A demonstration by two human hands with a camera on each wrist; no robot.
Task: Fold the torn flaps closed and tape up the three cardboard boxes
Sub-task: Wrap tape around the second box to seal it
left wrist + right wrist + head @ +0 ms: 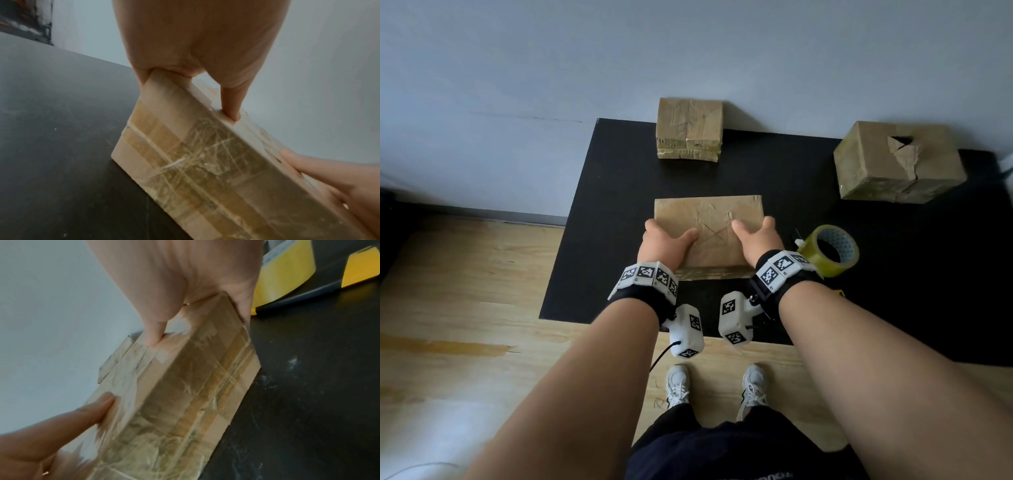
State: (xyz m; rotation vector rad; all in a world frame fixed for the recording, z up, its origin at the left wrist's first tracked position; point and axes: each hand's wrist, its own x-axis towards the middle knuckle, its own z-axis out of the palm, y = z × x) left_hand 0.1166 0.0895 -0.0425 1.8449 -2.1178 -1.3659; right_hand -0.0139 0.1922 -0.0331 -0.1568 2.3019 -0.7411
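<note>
Both my left hand (662, 244) and right hand (755, 240) grip the near box (709, 219) by its sides on the black mat (599, 222), thumbs on its taped, flattened top. The far box (689, 128) also looks sealed; the right box (899, 161) still gapes, so I judge one left, tape roll (831, 249) nearby.

— What lies underfoot?
— Pale wooden floor (465, 308), with a black mat (825, 274) spread over it up to the wall.
— And the wall?
— Plain grey-white wall (551, 68), evenly lit, something dark at its far left edge.
</note>
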